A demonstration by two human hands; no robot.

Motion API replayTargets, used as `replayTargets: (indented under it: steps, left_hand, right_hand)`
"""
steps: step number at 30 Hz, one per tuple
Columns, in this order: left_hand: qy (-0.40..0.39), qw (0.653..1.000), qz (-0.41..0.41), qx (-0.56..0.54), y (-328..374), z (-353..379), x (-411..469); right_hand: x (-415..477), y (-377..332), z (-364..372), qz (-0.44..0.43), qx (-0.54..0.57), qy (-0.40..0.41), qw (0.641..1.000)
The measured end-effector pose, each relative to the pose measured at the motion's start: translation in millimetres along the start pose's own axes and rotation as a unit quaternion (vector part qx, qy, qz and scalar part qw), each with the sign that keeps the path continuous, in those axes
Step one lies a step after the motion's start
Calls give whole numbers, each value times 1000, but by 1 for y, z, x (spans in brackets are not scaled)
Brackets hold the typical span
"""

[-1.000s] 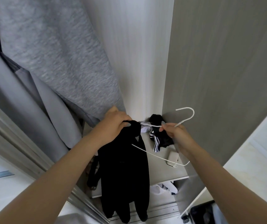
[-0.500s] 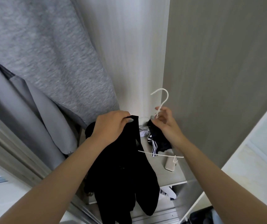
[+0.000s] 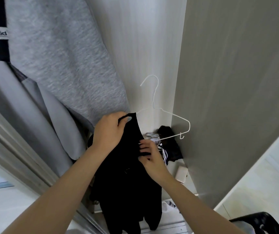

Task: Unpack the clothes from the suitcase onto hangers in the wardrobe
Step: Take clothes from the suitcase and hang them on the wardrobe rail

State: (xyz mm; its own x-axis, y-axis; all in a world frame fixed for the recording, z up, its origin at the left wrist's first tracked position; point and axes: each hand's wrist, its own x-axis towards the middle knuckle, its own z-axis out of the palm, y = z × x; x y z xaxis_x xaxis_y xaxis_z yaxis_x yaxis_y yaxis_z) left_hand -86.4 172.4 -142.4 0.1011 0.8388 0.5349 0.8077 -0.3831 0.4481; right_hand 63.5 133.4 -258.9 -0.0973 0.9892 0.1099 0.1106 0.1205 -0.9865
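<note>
A grey sweatshirt (image 3: 59,56) hangs above and to the left of both hands, its hem reaching down to just behind the left hand (image 3: 108,132). Above and to the right of the hands stands the wardrobe's pale side panel (image 3: 228,81).

The black garment (image 3: 126,174) is long, plain and matte. It hangs limp from the left hand and past both forearms, and its lower end splits into two narrow lengths. The left hand grips the garment's top edge with curled fingers, the thumb on the near side. The right hand (image 3: 149,153), just below and to the right of the left, pinches a fold of the same cloth.

A white wire hanger (image 3: 174,115) stands upright above the hands, hook uppermost. Its left shoulder slips behind the garment's top edge, and its lower bar ends at the right fingertips; whether they hold the wire I cannot tell.

Beyond the right hand, a dark heap with white stripes (image 3: 170,149) lies on a shelf (image 3: 189,184), with a small white case (image 3: 181,173) near the wrist.
</note>
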Motion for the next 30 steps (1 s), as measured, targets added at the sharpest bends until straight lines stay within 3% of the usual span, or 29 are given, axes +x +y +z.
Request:
replayTargets:
  steps: [4, 8, 12, 17, 21, 24, 27, 30]
  left_hand:
    - [10, 1000, -1, -20, -8, -4, -1]
    - [26, 999, 1, -41, -12, -8, -1]
    - [36, 998, 16, -51, -14, -15, 0]
    - [13, 998, 16, -68, -36, -18, -4]
    - [-2, 996, 3, -88, -50, -8, -11]
    - [-13, 997, 8, -76, -61, -4, -16]
    - [-26, 998, 30, -44, -73, 1, -24]
    - [-62, 997, 47, -6, -84, 10, -31]
  right_hand:
    - [3, 13, -3, -39, -118, -1, 992]
    - [8, 25, -7, 24, -173, -56, 983]
    - [3, 46, -30, 65, -299, -143, 941]
    - [5, 64, -87, 60, -346, -38, 936]
    - [31, 107, -149, 65, -313, -53, 946]
    - [19, 48, -153, 47, -311, -35, 949]
    - [21, 33, -172, 54, -325, -26, 944]
    - [29, 22, -181, -4, -378, -13, 926]
